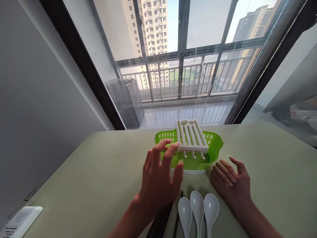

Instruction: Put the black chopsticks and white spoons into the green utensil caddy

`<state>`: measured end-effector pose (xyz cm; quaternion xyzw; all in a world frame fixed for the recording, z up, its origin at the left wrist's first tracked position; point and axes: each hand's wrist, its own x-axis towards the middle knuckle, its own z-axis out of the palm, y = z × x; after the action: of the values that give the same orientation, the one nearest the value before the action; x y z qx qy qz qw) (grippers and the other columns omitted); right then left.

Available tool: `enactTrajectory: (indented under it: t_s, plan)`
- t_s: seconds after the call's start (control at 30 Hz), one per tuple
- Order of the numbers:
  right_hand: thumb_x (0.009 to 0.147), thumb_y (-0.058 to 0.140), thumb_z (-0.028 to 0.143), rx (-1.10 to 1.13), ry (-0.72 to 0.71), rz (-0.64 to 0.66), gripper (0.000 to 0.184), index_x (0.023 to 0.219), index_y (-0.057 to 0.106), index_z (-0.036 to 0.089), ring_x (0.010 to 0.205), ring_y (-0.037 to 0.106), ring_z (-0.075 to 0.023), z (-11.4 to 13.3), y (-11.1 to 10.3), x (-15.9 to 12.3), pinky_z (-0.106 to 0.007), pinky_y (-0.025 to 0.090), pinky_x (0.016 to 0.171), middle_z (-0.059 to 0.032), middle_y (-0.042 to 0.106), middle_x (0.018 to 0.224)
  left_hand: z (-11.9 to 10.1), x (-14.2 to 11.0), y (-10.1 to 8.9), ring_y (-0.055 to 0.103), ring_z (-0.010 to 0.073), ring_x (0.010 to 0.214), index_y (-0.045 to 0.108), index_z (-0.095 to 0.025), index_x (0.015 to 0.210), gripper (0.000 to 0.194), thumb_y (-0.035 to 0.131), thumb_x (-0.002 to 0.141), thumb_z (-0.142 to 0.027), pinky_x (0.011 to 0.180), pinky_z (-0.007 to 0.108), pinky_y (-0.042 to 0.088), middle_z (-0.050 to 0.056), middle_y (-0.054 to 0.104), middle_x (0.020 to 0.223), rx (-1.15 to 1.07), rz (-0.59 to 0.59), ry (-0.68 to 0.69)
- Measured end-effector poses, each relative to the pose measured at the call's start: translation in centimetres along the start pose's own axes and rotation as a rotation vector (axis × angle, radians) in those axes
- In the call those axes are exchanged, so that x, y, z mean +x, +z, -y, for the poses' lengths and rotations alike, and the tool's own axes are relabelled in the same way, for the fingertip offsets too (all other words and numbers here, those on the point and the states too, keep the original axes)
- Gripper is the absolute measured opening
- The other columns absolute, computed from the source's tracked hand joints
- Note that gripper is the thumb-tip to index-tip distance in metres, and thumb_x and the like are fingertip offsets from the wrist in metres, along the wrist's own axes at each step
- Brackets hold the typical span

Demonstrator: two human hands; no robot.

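Observation:
A green basket (215,145) with slotted sides and a white base stands near the table's far edge. Across its top lies a white slotted rack (193,135) with two round holes and three small hooks in front. My left hand (160,172) is open at the basket's left front, its index fingertip by the rack's edge; whether it touches, I cannot tell. To the basket's right front, my right hand (231,178) rests with fingers curled in, thumb sticking out, and nothing visible in it. Three white spoons (197,206) lie between my forearms, beside a thin black stick (176,216).
A wider dark object (162,221) is partly hidden under my left wrist. On the pale green table (99,178), a white slotted device (23,219) sits at the left corner. Behind the table's far edge is a glass door onto a balcony with a grey cabinet (126,102).

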<state>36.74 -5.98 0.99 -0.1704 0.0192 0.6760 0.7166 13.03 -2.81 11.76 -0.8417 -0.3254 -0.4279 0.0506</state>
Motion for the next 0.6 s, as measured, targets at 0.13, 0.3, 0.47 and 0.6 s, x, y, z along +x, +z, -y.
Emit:
enactTrajectory:
  t_s: [0.13, 0.3, 0.47, 0.6]
  plan:
    - [0.088, 0.066, 0.032, -0.044, -0.007, 0.009, 0.045, 0.054, 0.038, 0.025, 0.034, 0.019, -0.0070, 0.2, -0.2, 0.0, -0.022, 0.035, 0.039, 0.0075, 0.035, 0.037, 3.2, -3.3, -0.7, 0.053, 0.0113, 0.061, 0.049, -0.023, 0.109, 0.009, 0.044, 0.104, -0.018, 0.058, 0.024, 0.046, -0.001, 0.056, 0.088, -0.103, -0.078, -0.099]
    - [0.090, 0.065, 0.031, -0.107, -0.027, 0.016, 0.045, 0.054, 0.040, 0.025, 0.034, 0.017, -0.0073, 0.3, -0.3, 0.0, -0.022, 0.034, 0.040, 0.0079, 0.034, 0.037, 5.9, -7.6, -1.2, 0.029, 0.0098, 0.048, 0.038, -0.025, 0.076, 0.030, 0.042, 0.104, -0.014, 0.051, 0.026, 0.028, -0.011, 0.032, 0.058, -0.092, 0.301, -0.203]
    - [0.089, 0.065, 0.029, -0.095, -0.019, -0.012, 0.045, 0.053, 0.038, 0.025, 0.033, 0.016, -0.0076, 0.4, -0.3, -0.3, -0.023, 0.034, 0.039, 0.0080, 0.033, 0.036, 6.4, -10.0, -0.9, 0.034, 0.0099, 0.050, 0.036, -0.024, 0.069, 0.034, 0.046, 0.100, -0.016, 0.054, 0.026, 0.030, -0.009, 0.041, 0.057, -0.094, 0.533, -0.203]
    - [0.089, 0.066, 0.026, -0.051, 0.002, -0.047, 0.047, 0.052, 0.036, 0.024, 0.033, 0.016, -0.0076, 0.6, -0.5, -0.6, -0.024, 0.033, 0.039, 0.0079, 0.032, 0.035, 6.1, -10.6, -0.6, 0.042, 0.0099, 0.049, 0.041, -0.023, 0.068, 0.031, 0.050, 0.097, -0.016, 0.055, 0.026, 0.033, -0.009, 0.049, 0.056, -0.087, 0.574, -0.153]
